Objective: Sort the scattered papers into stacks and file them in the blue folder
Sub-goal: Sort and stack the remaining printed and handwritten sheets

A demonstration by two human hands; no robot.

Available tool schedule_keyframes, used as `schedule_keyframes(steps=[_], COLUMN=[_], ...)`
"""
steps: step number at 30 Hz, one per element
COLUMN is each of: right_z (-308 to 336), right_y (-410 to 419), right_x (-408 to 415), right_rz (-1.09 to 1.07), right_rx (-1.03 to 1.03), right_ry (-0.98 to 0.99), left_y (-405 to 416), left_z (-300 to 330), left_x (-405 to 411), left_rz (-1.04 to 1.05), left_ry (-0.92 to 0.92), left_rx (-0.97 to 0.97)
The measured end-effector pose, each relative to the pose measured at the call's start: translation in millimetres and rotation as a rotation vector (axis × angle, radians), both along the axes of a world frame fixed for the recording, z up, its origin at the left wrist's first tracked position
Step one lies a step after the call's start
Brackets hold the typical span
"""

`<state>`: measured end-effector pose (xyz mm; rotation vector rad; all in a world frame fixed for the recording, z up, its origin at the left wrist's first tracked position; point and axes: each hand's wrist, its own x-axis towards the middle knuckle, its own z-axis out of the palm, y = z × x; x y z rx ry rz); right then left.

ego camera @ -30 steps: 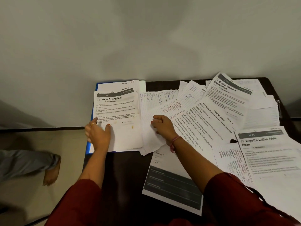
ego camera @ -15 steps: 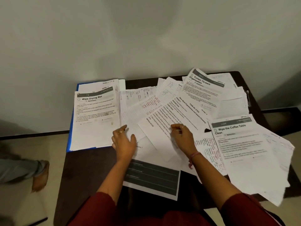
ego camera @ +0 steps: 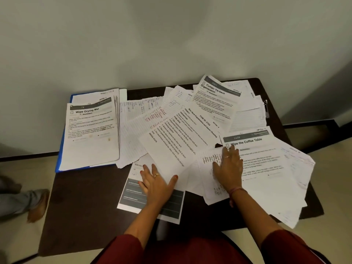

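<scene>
The blue folder (ego camera: 61, 147) lies at the table's left edge under a neat stack topped by the "Wipe Drying Mat" sheet (ego camera: 92, 134). Loose papers cover the middle and right: a tilted "Shoe Rack Organization" sheet (ego camera: 177, 138), a "Curtain Tie-back Organization" sheet (ego camera: 214, 102) at the back, and a "Wipe the Coffee Table Clean" sheet (ego camera: 266, 161). My left hand (ego camera: 157, 182) lies flat with fingers spread over a dark-banded sheet (ego camera: 133, 195) and the shoe rack sheet's lower corner. My right hand (ego camera: 228, 168) rests flat on a handwritten page (ego camera: 209, 164) and the coffee table sheet's left edge.
The dark table (ego camera: 85, 206) stands against a pale wall. Another person's leg and foot (ego camera: 36, 204) are on the floor to the left. A small clip (ego camera: 265, 107) sits at the table's right back edge. Papers overhang the right front edge.
Both hands have left the folder stack and moved right. The left now presses the dark-banded sheet and the right lies on the handwritten page. The view shifted right.
</scene>
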<state>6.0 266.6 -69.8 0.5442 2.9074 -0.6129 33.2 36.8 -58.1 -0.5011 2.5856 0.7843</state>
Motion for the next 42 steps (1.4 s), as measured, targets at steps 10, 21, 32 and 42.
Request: schedule_keyframes(steps=[10, 21, 32, 42], right_z=[-13, -12, -13, -12], right_y=[6, 8, 6, 7], right_x=[9, 11, 10, 13], right_rz=[0.17, 0.156, 0.142, 0.124], right_rx=[0.031, 0.01, 0.002, -0.012], right_ry=[-0.084, -0.061, -0.082, -0.068], left_y=[5, -27, -63, -81], left_z=[-5, 9, 18, 34], left_x=[8, 4, 6, 2], left_rz=[-0.048, 0.287, 0.327, 0.394], left_ry=[-0.026, 0.072, -0.14, -0.17], left_rx=[-0.098, -0.229, -0.281, 0.16])
